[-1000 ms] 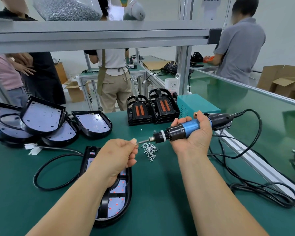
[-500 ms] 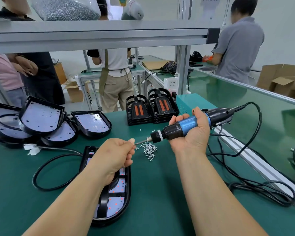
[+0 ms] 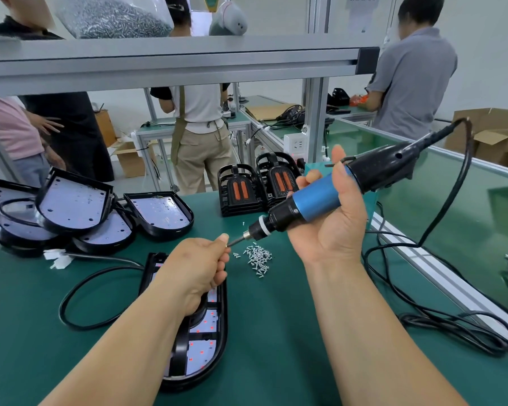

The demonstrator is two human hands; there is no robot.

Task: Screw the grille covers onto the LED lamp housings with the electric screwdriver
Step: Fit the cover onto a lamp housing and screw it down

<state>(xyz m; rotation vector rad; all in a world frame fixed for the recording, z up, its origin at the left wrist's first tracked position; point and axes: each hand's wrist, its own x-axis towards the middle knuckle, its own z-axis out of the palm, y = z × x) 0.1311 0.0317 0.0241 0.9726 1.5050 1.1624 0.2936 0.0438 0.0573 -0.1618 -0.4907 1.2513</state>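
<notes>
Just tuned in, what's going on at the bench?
The right hand grips the electric screwdriver, held above the table. The left hand pinches the tip of its bit, probably seating a screw too small to see. Below it lies a lamp housing with its grille cover on, beside a pile of loose screws.

Only one piece of writing in view, top right of the frame.
I see a white paper sheet (image 3: 360,13) hanging in the upper right. It has one line of dark Chinese characters, cut by the frame's top edge, so I can't read them with certainty. The small print below is blurred. Nothing else I see carries legible text.
</notes>
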